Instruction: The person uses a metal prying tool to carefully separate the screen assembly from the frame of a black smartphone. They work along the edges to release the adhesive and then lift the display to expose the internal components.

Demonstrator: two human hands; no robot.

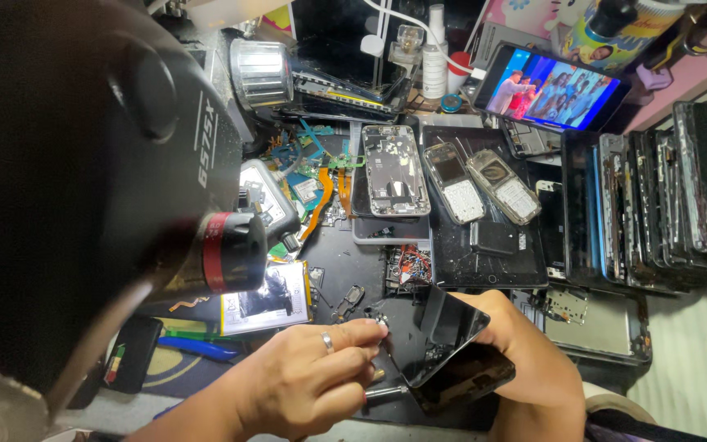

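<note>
Two hands at six o'clock: right hand [525, 360] cradling an opened phone [452, 348], screen tilted up, presumably for access. Left hand [308, 381], fingers narrow, pinching a small part [383, 322], perhaps a screw, above a metal tool [386, 392].

You have two hands in view: left hand [304, 376] at 6 o'clock, right hand [525, 352] at 5 o'clock. One ring [328, 341] sits on your left hand. One open phone [452, 348] lies between your hands. At 12 o'clock you see one bare phone frame [394, 169], and just right of it two keypad phones [454, 182] [503, 185]. One lit tablet [551, 88] stands at 1 o'clock. One spray bottle [434, 53] is at 12. One battery [267, 298] lies at 8 o'clock. One stack of screens [664, 205] fills 3 o'clock; how many it holds, you cannot tell.
</note>
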